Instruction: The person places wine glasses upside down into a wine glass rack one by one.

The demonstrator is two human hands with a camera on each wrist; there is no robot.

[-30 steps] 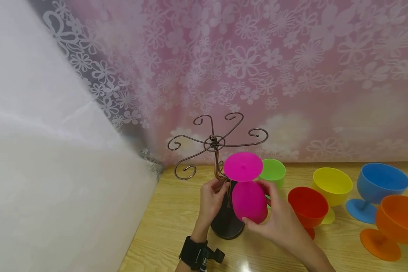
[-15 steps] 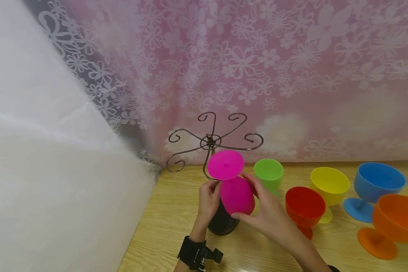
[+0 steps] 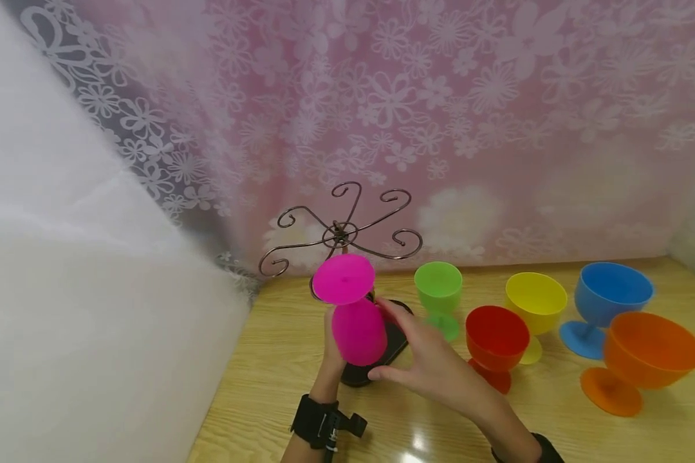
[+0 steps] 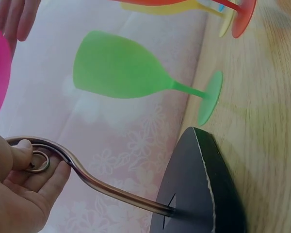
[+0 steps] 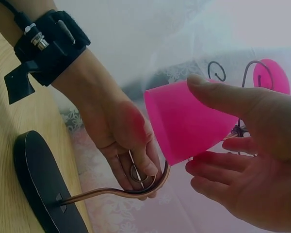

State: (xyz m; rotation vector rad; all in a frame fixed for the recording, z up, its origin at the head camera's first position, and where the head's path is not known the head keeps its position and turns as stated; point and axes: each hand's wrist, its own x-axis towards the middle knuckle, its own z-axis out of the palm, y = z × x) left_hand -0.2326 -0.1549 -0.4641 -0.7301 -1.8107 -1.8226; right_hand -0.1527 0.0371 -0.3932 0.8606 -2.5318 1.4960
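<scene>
A pink goblet (image 3: 359,337) hangs upside down, foot uppermost, at a curled arm of the metal glass rack (image 3: 338,236). Around its bowl, my right hand (image 3: 431,360) is spread, the thumb standing off the bowl in the head view. The right wrist view shows the thumb and nearly straight fingers of this hand (image 5: 257,145) on either side of the goblet (image 5: 184,116). My left hand (image 4: 19,194) grips the rack's bent copper-coloured stem (image 4: 106,189) and a small wire curl, just above the black base (image 4: 184,179). In the head view the goblet partly hides this left hand (image 3: 331,347).
Right of the rack, upright goblets stand on the wooden table (image 3: 278,386): green (image 3: 438,289), red (image 3: 497,341), yellow (image 3: 535,305), blue (image 3: 611,292) and orange (image 3: 648,354). A pink flowered curtain (image 3: 382,96) hangs behind; a white surface (image 3: 92,289) borders the left side.
The goblet, the rack's arms and my left hand have shifted left in the head view. My right thumb has come away from the pink bowl. The base has turned.
</scene>
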